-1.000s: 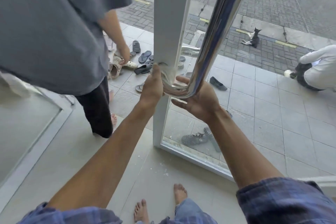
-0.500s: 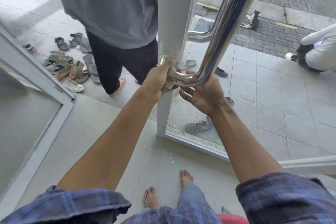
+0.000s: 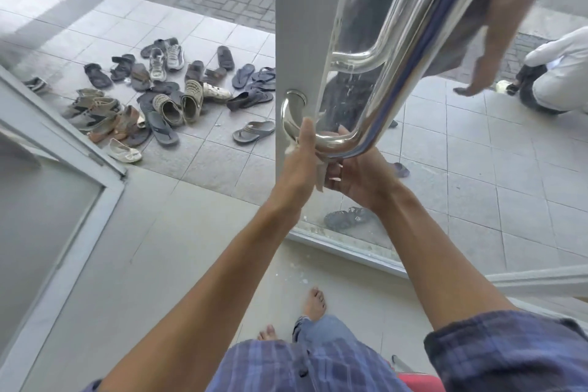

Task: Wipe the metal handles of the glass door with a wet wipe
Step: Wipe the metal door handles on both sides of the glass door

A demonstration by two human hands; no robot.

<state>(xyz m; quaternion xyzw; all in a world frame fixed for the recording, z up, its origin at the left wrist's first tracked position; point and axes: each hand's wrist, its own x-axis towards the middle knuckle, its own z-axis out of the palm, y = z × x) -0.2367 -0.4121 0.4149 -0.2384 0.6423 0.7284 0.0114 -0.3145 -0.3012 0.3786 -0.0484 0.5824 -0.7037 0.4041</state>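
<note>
Item: polished metal handle (image 3: 410, 51), near side of the glass door (image 3: 359, 25), a long tube running from upper right down to a lower bend, then curving back to its mount on the white door frame (image 3: 302, 9). A second handle (image 3: 359, 59) shows through the glass on the far side.

Item: wet wipe (image 3: 320, 175), white and crumpled, lying under the lower bend of the near handle, between our two hands; a small scrap of it also shows at the left hand's edge by the frame.

Item: our left hand (image 3: 300, 165), its grip closed around the lower bend close to the frame mount, thumb up along the tube, the wipe pressed against the metal.

Item: our right hand (image 3: 359, 175), palm up beneath the same bend, fingers curled up behind the tube and partly closed; it touches the wipe from below, but how firmly it pinches it we cannot tell.

Item: pile of sandals and shoes (image 3: 165, 95), scattered on the tiled floor (image 3: 477, 169) outside, left of the frame.

Item: another person's arm (image 3: 496, 35) behind the glass at upper right, hand hanging down.

Item: our bare feet (image 3: 313, 302) on the inside floor, below the plaid shirt (image 3: 509, 356).
</note>
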